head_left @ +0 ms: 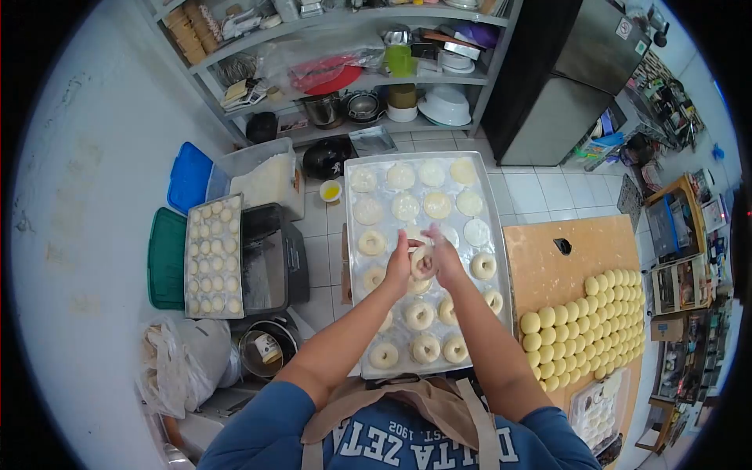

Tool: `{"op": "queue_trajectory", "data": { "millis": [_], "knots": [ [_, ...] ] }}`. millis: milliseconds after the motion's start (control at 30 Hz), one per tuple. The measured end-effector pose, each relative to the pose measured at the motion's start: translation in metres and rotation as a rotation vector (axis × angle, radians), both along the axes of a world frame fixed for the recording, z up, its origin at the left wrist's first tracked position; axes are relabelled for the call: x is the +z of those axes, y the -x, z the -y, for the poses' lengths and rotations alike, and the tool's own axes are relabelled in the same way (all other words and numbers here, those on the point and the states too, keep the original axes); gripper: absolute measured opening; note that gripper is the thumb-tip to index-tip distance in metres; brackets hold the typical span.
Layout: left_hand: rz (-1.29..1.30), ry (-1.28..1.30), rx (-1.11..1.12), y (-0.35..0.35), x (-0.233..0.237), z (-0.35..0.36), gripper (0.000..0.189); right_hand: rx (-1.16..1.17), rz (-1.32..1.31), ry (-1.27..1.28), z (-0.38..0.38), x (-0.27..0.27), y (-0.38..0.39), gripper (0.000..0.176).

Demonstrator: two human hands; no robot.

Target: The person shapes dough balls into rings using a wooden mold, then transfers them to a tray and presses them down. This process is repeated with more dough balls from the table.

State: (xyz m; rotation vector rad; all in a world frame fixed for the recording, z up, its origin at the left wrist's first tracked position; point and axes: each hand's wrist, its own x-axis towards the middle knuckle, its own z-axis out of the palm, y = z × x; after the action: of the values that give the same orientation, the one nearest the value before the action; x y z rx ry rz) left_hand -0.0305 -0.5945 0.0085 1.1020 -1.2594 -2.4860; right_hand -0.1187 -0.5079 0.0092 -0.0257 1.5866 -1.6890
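Between my two hands a pale dough ring (423,264) is held up over a large metal tray (501,329). My left hand (400,265) grips the ring's left side, its thumb and fingers curled. From the other side my right hand (446,258) presses on the ring, its fingers slightly blurred. Several raw dough rings, such as this one (419,316), lie in the tray's nearer rows. Flat pale discs (432,174) fill its far rows, some dusted white. Just beneath my hands, part of the tray's middle is hidden.
Many yellowish dough balls (580,329) sit in rows on a wooden board (540,243) at right. A smaller tray of dough pieces (213,258) rests by a dark bin (294,266) at left. A small yellow-filled bowl (330,191), shelves (345,78) and a fridge (560,102) stand beyond.
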Motion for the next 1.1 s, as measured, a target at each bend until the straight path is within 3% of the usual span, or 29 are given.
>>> {"op": "queue_trajectory", "data": {
  "millis": [67,100,200,233,333,433,533,567,667,700,800,833,900,933,1000,1033,1100],
  "knots": [
    [-0.190,-0.280,0.248,0.005,-0.006,-0.006,0.069,-0.269,0.120,0.092,0.016,0.001,-0.001,0.061],
    [-0.206,-0.294,0.336,0.008,-0.007,-0.004,0.069,-0.174,0.114,0.096,0.021,-0.005,0.002,0.061],
    [-0.064,-0.054,-0.009,0.014,-0.037,0.031,0.069,0.105,0.103,0.105,0.029,-0.032,0.009,0.060],
    [-0.017,-0.010,-0.126,0.012,-0.018,0.039,0.067,0.058,0.211,0.060,0.034,-0.018,0.007,0.059],
    [-0.132,-0.314,0.145,0.027,-0.012,0.033,0.064,-0.094,0.076,0.056,0.035,-0.002,0.012,0.060],
    [-0.201,-0.469,0.484,0.036,-0.017,0.025,0.066,-0.368,0.133,0.103,0.054,-0.006,0.006,0.059],
    [0.055,-0.146,-0.091,0.035,-0.033,0.057,0.070,0.246,0.103,0.034,0.048,-0.018,0.024,0.059],
    [0.064,0.014,-0.179,0.036,-0.033,0.062,0.071,0.207,0.054,-0.003,0.048,-0.021,0.027,0.057],
    [-0.100,-0.421,0.247,0.046,-0.014,0.043,0.070,-0.367,0.142,0.149,0.059,-0.017,0.019,0.051],
    [-0.098,-0.534,0.408,0.049,-0.013,0.039,0.069,-0.444,0.198,0.175,0.062,-0.007,0.017,0.047],
    [-0.085,-0.265,0.177,0.048,-0.039,0.047,0.069,0.002,-0.004,0.061,0.055,-0.040,0.030,0.051],
    [-0.027,-0.146,-0.029,0.048,-0.042,0.057,0.069,0.025,0.033,0.036,0.053,-0.047,0.036,0.052],
    [-0.002,-0.076,-0.080,0.055,-0.048,0.060,0.069,0.067,0.107,-0.010,0.051,-0.055,0.044,0.054],
    [0.008,-0.039,-0.106,0.057,-0.046,0.061,0.069,-0.102,0.154,0.050,0.053,-0.042,0.041,0.054],
    [-0.037,-0.296,0.214,0.063,-0.032,0.047,0.069,-0.438,0.247,0.170,0.059,-0.021,0.030,0.053],
    [-0.056,-0.423,0.374,0.063,-0.025,0.042,0.069,-0.405,0.269,0.203,0.054,-0.032,0.032,0.053],
    [-0.019,-0.192,0.042,0.056,-0.046,0.054,0.070,-0.024,0.208,0.099,0.046,-0.047,0.043,0.055]
  ]
}}
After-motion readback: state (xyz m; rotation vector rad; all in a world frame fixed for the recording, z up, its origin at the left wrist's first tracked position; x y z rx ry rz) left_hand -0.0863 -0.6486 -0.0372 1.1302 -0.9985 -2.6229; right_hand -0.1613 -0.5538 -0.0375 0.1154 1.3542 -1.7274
